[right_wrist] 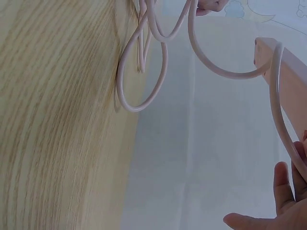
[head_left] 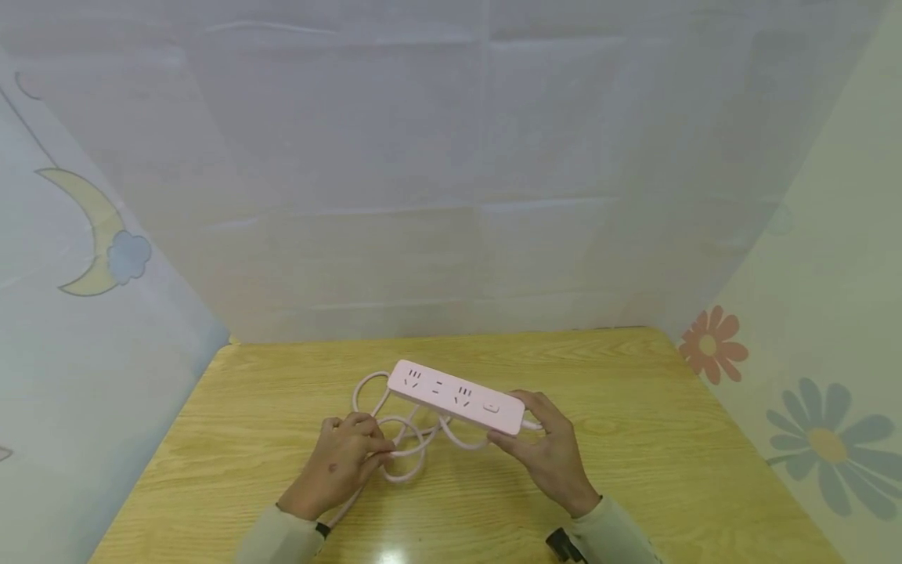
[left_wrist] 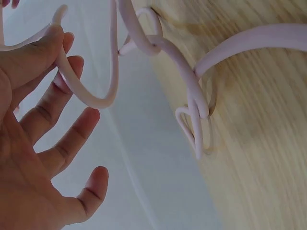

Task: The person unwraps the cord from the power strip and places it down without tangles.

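A pink power strip [head_left: 451, 395] with sockets and a switch is held tilted above the table by my right hand [head_left: 546, 446], its thumb and fingers gripping the right end. In the right wrist view the strip [right_wrist: 290, 91] shows its underside and edge. Its pink cord [head_left: 405, 474] lies in tangled loops left of and below the strip. My left hand [head_left: 345, 458] pinches a stretch of that cord between thumb and index finger. Seen from the left wrist, the cord [left_wrist: 86, 96] sags from the pinch, while the other fingers [left_wrist: 72, 143] spread loosely.
Everything is over a wooden table [head_left: 634, 439]. A pale cloth wall [head_left: 451, 258] rises behind its far edge, with printed side panels bearing a moon [head_left: 95, 227] on the left and flowers [head_left: 828, 445] on the right. A black strap [head_left: 561, 544] shows at the right wrist.
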{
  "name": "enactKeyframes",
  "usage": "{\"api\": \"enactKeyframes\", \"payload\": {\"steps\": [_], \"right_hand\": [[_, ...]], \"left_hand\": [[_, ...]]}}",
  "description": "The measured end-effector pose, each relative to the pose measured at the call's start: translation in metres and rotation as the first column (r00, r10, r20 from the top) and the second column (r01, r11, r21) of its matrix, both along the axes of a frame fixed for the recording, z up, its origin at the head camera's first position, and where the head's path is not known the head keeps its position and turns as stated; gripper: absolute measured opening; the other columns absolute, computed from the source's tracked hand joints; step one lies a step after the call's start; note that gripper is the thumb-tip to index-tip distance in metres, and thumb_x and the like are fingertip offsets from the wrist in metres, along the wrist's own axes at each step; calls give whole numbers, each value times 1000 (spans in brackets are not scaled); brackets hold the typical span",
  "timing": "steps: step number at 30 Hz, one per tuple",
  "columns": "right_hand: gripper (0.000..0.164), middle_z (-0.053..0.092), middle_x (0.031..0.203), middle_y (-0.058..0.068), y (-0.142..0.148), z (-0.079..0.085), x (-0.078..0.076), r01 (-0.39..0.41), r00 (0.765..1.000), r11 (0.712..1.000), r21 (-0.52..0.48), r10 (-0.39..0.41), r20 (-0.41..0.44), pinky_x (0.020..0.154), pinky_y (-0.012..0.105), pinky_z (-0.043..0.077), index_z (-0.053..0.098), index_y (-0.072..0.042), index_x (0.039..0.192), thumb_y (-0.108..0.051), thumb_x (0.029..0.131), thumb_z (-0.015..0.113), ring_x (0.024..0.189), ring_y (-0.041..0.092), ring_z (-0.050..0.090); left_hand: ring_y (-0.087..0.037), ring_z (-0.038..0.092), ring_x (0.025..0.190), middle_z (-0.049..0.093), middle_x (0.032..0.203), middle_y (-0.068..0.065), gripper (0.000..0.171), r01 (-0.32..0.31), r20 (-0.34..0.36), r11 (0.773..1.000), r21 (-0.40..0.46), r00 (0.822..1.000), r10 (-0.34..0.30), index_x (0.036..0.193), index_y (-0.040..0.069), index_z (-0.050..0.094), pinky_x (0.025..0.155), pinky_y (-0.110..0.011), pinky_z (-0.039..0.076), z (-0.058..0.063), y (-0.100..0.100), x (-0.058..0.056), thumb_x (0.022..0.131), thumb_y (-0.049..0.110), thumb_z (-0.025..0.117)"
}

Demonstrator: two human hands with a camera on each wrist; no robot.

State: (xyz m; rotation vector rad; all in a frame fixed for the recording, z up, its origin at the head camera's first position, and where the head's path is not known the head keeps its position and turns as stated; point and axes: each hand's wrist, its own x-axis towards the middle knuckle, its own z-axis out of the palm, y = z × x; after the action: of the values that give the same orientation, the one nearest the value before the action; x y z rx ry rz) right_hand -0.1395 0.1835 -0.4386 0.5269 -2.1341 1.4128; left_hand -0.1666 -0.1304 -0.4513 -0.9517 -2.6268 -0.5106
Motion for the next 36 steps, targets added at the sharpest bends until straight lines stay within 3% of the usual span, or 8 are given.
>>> {"api": "enactKeyframes", "payload": {"steps": [5, 10, 20, 29, 36], "right_hand": [[54, 67, 113, 0, -1, -1, 0, 21, 1000, 1000, 9, -21, -6, 95, 33, 46, 68, -10, 120, -1, 71, 89, 104, 16, 61], [54, 66, 112, 0, -1, -4, 0, 81, 997, 996, 22, -81, -3, 96, 41, 46, 68, -8, 120, -1, 71, 89, 105, 15, 61], [54, 67, 106, 5, 5, -11, -1, 219, 974, 976, -4, -219, 59, 93, 47, 45, 68, -4, 121, -4, 71, 90, 100, 17, 60], [49, 65, 98, 10, 14, -22, -4, 323, 937, 947, 1, -319, 142, 92, 53, 42, 68, -1, 117, -6, 73, 89, 99, 26, 59], [49, 65, 102, 12, 21, -29, -4, 375, 893, 926, 45, -374, 250, 92, 54, 42, 67, -3, 119, -10, 75, 88, 102, 28, 57]], "left_hand": [[-14, 57, 103, 66, 88, 15, 12, -26, 34, 999, 38, 999, 24, 87, 20, 80, 81, -44, 38, -3, 3, 1, 76, 21, 86], [-13, 57, 104, 67, 93, 15, 16, 8, 66, 998, 64, 998, -12, 89, 21, 79, 82, -44, 38, -2, 3, 3, 76, 22, 87], [-17, 57, 110, 68, 109, 2, 23, 51, -11, 993, 103, 999, -51, 99, 14, 77, 82, -43, 39, 5, 2, 6, 79, 25, 85], [-22, 58, 111, 65, 112, 1, 28, 87, -119, 990, 113, 990, -74, 101, 12, 76, 82, -46, 41, 8, -3, 7, 78, 26, 85], [-23, 59, 112, 66, 114, 0, 33, 57, -122, 993, 106, 992, -44, 106, 12, 75, 83, -50, 44, 10, -8, 11, 79, 28, 85]]}}
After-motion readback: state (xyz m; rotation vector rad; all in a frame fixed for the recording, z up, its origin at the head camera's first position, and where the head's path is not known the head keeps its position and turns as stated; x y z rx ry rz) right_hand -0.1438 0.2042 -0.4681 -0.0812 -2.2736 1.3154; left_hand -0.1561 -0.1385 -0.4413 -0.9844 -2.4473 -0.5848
